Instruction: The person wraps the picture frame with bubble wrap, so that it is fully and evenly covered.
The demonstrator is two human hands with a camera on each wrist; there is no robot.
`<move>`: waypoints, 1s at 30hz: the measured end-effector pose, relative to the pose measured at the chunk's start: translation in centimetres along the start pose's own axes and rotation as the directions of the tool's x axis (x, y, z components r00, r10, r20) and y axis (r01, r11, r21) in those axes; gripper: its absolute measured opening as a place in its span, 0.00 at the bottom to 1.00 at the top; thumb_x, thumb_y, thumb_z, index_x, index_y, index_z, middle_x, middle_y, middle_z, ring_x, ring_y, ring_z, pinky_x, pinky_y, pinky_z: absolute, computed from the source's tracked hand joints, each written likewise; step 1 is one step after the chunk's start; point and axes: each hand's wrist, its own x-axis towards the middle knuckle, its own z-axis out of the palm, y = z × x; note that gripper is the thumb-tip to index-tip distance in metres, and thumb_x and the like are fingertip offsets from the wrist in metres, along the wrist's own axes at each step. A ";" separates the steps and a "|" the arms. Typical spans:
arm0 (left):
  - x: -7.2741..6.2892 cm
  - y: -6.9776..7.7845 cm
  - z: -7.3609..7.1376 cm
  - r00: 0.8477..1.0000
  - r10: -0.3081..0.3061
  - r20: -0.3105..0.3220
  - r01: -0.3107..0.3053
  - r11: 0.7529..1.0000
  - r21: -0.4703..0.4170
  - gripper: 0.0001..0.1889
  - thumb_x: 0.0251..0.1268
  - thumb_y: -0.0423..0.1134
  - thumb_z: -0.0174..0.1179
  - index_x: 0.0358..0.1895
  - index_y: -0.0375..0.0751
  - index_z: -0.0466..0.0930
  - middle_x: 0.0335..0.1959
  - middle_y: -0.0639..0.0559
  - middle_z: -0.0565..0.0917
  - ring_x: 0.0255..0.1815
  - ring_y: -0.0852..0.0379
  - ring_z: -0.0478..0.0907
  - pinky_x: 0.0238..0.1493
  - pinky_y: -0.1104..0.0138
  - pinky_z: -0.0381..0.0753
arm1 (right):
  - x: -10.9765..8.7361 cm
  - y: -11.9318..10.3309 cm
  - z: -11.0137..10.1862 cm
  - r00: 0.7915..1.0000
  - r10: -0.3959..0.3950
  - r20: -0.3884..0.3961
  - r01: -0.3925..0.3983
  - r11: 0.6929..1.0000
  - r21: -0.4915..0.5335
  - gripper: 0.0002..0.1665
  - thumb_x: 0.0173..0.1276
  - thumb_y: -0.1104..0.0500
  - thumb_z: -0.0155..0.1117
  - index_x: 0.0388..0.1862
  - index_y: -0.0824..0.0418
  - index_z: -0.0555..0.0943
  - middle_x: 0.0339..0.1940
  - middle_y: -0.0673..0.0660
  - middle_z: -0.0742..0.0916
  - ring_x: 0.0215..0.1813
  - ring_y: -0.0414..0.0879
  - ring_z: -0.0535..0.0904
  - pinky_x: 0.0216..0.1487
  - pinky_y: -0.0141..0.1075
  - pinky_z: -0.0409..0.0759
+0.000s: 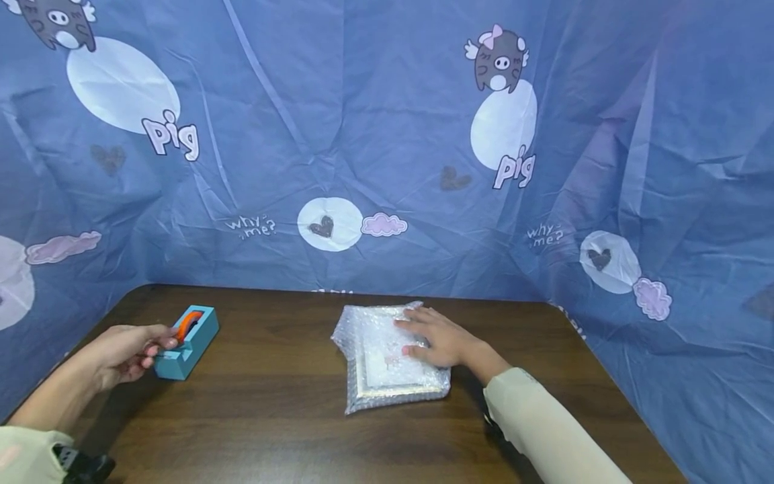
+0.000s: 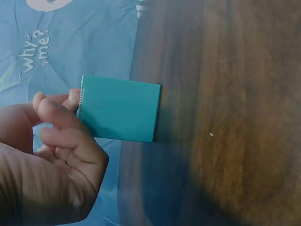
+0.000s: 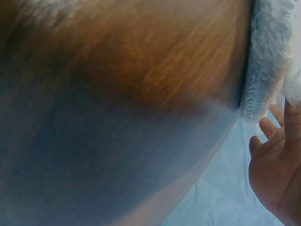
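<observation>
My left hand [image 1: 130,349] is at the front of a light blue tape dispenser [image 1: 175,364], its fingers curled and pinching the end of the tape by the serrated cutter. An orange tape roll [image 1: 189,325] sits in the dispenser. The left wrist view shows the dispenser's flat front [image 2: 120,110], with fingertips right at its toothed edge. Spread over a flat, framed item in bubble wrap [image 1: 381,366], my right hand [image 1: 444,339] rests with fingers extended. The right wrist view catches this hand [image 3: 275,165] beside the wrap's edge [image 3: 263,70].
Both things stand on a dark brown wooden table [image 1: 272,417], the dispenser at the left and the wrapped item right of the middle. A blue printed cloth [image 1: 272,134] hangs behind the table and along its sides.
</observation>
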 end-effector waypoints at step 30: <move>-1.4 -1.9 -0.8 0.981 0.093 0.173 -0.034 0.948 -0.315 0.16 0.79 0.33 0.47 0.41 0.45 0.88 0.25 0.51 0.85 0.41 0.54 0.89 0.48 0.61 0.86 | -0.1 0.0 0.0 1.000 0.012 0.014 -0.013 1.000 0.020 0.37 0.79 0.40 0.53 0.80 0.56 0.66 0.81 0.65 0.63 0.81 0.67 0.52 0.80 0.58 0.46</move>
